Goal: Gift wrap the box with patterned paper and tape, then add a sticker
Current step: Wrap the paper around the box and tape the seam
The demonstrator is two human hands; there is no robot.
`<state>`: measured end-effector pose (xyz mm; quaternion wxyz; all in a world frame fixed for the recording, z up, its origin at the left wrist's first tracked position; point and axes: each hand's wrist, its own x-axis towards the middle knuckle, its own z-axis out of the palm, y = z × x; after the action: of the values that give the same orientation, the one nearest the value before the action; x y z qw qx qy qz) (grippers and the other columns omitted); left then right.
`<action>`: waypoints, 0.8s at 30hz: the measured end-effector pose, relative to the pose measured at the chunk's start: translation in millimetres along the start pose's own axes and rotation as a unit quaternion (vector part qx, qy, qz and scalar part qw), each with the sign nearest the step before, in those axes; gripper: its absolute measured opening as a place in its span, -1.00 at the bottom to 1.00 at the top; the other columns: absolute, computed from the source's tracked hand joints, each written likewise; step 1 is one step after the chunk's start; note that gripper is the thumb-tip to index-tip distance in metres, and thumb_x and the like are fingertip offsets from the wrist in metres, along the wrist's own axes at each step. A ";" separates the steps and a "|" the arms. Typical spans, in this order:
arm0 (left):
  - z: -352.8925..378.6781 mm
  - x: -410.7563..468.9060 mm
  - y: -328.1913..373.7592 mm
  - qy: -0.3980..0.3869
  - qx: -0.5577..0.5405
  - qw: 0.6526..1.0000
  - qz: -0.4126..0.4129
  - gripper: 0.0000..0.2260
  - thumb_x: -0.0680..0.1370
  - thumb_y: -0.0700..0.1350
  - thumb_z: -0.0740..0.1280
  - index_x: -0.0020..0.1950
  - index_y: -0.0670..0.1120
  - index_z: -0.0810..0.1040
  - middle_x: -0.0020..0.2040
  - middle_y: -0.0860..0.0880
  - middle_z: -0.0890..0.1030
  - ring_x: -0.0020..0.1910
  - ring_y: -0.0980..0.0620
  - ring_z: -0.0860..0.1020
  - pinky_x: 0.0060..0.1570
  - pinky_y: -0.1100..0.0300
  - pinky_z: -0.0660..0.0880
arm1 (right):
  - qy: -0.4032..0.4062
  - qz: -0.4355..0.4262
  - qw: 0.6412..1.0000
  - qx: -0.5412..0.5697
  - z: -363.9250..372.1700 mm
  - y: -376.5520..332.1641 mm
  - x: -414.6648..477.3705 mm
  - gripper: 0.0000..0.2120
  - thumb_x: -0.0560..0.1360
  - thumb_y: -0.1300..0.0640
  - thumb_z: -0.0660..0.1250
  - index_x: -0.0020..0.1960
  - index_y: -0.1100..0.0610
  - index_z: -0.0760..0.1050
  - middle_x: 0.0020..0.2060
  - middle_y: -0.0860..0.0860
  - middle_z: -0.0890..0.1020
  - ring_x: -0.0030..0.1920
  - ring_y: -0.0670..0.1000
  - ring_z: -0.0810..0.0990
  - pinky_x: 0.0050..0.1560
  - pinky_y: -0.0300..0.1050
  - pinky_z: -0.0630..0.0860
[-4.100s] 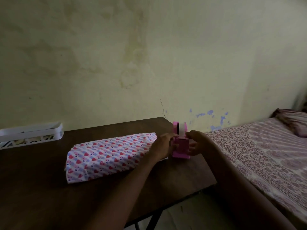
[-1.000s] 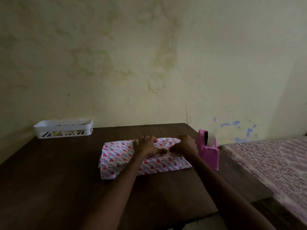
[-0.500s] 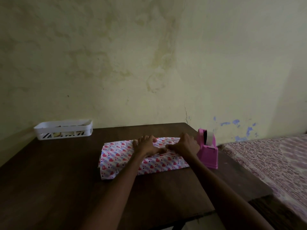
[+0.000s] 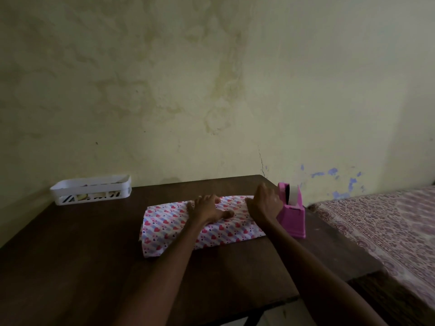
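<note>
1. Head view: the wrapped box (image 4: pixel 235 229) lies mid-surface (image 4: pixel 94 255). Your left hand (image 4: pixel 207 208) presses flat on top, fingers spread. Your right hand (image 4: pixel 264 204) rests beside it, fingers straight, gripping nothing.
2. Lift off too early and the paper (image 4: pixel 164 222) could spring open.
3. Your right wrist is just beside the tape dispenser (image 4: pixel 293 212), so a careless swing could knock it over.

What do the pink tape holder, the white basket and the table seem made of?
The pink tape holder: likely moulded plastic, uniform colour, smooth blocky faces. The white basket: likely plastic too, thin walls with cut-out slots. The table: seemingly dark brown wood or veneer, matt; too dim to see grain.
</note>
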<state>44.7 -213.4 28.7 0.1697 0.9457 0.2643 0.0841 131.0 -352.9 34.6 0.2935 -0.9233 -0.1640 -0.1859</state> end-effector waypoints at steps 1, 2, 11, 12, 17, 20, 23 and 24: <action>0.3 -0.6 0.4 0.005 0.003 1.000 0.001 -0.29 0.40 0.41 0.31 0.44 0.07 0.35 0.50 -0.07 0.30 0.49 -0.13 0.21 0.45 -0.23 0.06 | 0.021 -0.002 1.000 0.018 -2.5 -0.5 -0.7 -0.70 0.49 -0.05 0.43 0.06 0.12 0.47 -0.22 -0.02 0.47 -0.22 -0.03 0.47 -0.23 -0.14 0.36; 1.1 -1.1 1.6 0.014 0.006 1.000 0.006 -0.32 0.42 0.39 0.32 0.43 0.07 0.36 0.49 -0.06 0.31 0.49 -0.12 0.21 0.45 -0.22 0.07 | 0.039 0.000 0.998 0.040 -7.4 0.6 -1.8 -0.77 0.50 -0.02 0.42 -0.01 0.11 0.48 -0.26 -0.03 0.48 -0.25 -0.04 0.48 -0.25 -0.16 0.36; 20.5 -21.1 49.9 0.177 0.030 0.973 0.147 -0.86 0.56 0.03 0.34 0.05 0.04 0.63 0.21 0.04 0.59 0.30 0.04 0.45 0.41 -0.01 0.27 | 0.077 0.093 0.993 -0.002 -51.5 77.5 7.8 -0.72 0.55 -0.01 0.23 0.03 0.19 0.56 0.09 0.21 0.51 0.11 0.24 0.43 0.05 0.08 0.46; 23.9 -24.8 53.6 0.180 0.044 0.973 0.138 -0.83 0.59 0.03 0.28 0.02 0.01 0.63 0.20 0.03 0.60 0.31 0.03 0.44 0.43 -0.05 0.22 | 0.038 0.118 0.992 -0.011 -49.7 85.1 11.5 -0.66 0.56 -0.07 0.21 0.05 0.20 0.55 0.13 0.21 0.49 0.17 0.26 0.42 0.13 0.12 0.45; 37.1 -41.0 75.4 0.052 0.095 0.992 0.058 -0.49 0.66 0.19 -0.01 0.50 -0.05 0.32 0.54 -0.04 0.26 0.55 -0.06 0.11 0.49 -0.19 -0.12 | -0.095 0.146 0.977 0.123 -48.2 105.3 25.4 -0.58 0.56 -0.17 0.19 -0.02 0.18 0.57 -0.07 0.16 0.63 -0.09 0.16 0.60 -0.11 -0.02 0.56; 46.3 -39.4 84.1 0.015 0.098 0.995 0.033 -0.39 0.64 0.26 -0.07 0.59 -0.06 0.05 0.60 -0.10 0.05 0.58 -0.09 -0.03 0.48 -0.20 -0.21 | -0.094 0.182 0.957 0.204 -52.6 108.9 28.2 -0.69 0.57 -0.05 0.27 -0.10 0.21 0.52 -0.14 0.14 0.63 -0.17 0.11 0.60 -0.22 -0.05 0.57; 46.7 -37.6 92.2 0.011 0.089 0.995 0.047 -0.38 0.64 0.26 -0.04 0.60 -0.05 0.02 0.60 -0.12 0.01 0.58 -0.10 -0.08 0.47 -0.20 -0.23 | -0.121 0.243 0.911 0.310 -55.5 112.3 29.9 -0.76 0.55 0.03 0.34 -0.11 0.21 0.46 -0.08 0.17 0.61 -0.04 0.16 0.63 0.04 0.19 0.63; 46.2 -37.5 96.1 0.027 0.083 0.994 0.071 -0.40 0.64 0.23 0.00 0.59 -0.05 0.05 0.60 -0.11 0.05 0.58 -0.08 -0.07 0.47 -0.19 -0.22 | -0.122 0.255 0.905 0.318 -57.1 116.1 30.9 -0.77 0.53 0.06 0.35 -0.08 0.24 0.48 -0.05 0.17 0.61 -0.03 0.15 0.62 0.06 0.21 0.62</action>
<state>69.7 -323.1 18.3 0.0775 0.9701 0.2074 0.0991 191.8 -471.2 35.6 0.5862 -0.8070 -0.0081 0.0715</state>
